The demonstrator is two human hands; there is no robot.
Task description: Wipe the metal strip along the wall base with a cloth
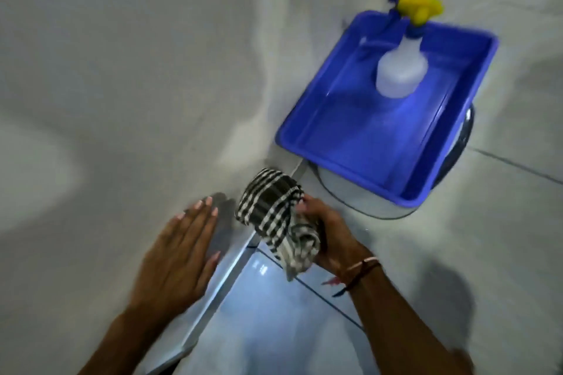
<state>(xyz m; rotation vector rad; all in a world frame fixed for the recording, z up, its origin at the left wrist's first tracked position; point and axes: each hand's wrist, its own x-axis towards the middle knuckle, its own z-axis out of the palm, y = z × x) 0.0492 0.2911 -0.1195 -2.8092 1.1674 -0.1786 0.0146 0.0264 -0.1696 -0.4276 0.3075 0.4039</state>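
Note:
A metal strip (227,271) runs along the foot of the white wall, from the bottom centre up towards the blue tray. My right hand (330,230) grips a bunched black-and-white checked cloth (274,216) and holds its rounded end against the strip where it meets the wall. My left hand (179,256) lies flat on the wall just left of the cloth, fingers spread, holding nothing. A red thread band circles my right wrist. The strip is hidden under the cloth and behind the tray.
A blue plastic tray (307,119) stands on the tiled floor beside the wall, beyond the cloth. Inside it stands a white spray bottle (400,70) with a yellow trigger head. A metal bowl rim (457,149) shows under the tray. Light floor tiles (274,329) lie below.

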